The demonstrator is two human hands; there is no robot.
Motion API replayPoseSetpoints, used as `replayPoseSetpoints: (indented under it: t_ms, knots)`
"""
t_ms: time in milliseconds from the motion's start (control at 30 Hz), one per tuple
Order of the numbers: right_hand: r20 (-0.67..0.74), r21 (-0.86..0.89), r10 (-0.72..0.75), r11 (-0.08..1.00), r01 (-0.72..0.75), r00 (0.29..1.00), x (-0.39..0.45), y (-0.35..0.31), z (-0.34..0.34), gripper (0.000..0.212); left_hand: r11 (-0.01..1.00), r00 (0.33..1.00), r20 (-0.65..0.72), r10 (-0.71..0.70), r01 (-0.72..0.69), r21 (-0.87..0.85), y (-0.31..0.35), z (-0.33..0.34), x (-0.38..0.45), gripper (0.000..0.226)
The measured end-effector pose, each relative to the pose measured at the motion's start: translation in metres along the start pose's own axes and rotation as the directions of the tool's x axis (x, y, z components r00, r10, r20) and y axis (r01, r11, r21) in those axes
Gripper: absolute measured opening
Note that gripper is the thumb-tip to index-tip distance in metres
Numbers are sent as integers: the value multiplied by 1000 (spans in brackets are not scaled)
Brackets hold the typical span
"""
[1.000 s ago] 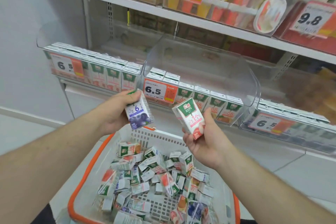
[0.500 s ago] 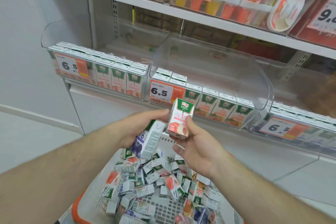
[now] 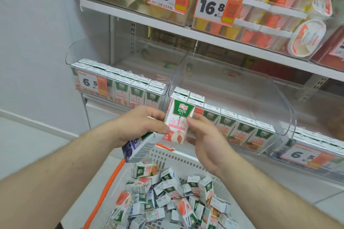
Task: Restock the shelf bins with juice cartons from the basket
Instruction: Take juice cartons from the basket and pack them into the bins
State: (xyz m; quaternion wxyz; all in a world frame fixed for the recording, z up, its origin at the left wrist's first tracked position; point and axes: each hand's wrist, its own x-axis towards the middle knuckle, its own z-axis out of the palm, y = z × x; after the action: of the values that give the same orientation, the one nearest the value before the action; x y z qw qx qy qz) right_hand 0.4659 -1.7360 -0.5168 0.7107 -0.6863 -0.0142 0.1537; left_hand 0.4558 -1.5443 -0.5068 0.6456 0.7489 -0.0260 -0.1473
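1. At the bottom of the view, loose juice cartons are heaped in a white basket with an orange rim.
2. Above the basket, a blueberry carton is gripped under the left hand, whose fingertips also pinch a peach carton.
3. The peach carton, upright, is likewise pinched by the right hand.
4. Behind the hands, upright cartons are lined in a clear middle bin, flanked by a left bin.

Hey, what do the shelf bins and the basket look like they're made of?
Shelf bins: clear, glossy hard plastic, probably acrylic; cartons show through the walls. Basket: white moulded plastic, matte, with a slotted wall and an orange rim, likely plastic too.
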Motion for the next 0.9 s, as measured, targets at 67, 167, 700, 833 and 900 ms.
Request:
replayPoseSetpoints:
  t_ms: [67,167,700,833,900]
  knots:
    - [19,-28,-61,998,62,998,16,-16,14,64,999,998,-39,41,-41,1,3,-21,-2,26]
    - [110,-149,-88,983,104,990,34,-38,38,45,997,995,-59,77,-77,-2,4,-49,-5,26]
    - [-4,-287,-208,937,199,978,202,-102,164,20,907,555,-758,-344,-14,-422,-23,-142,36,57]
    - [44,-380,-178,907,182,983,252,-101,193,40,910,510,-789,-343,-27,-413,-30,-153,46,82]
    - [81,-466,-158,867,177,984,271,-97,208,38,895,535,-766,-357,-38,-444,-29,-153,50,89]
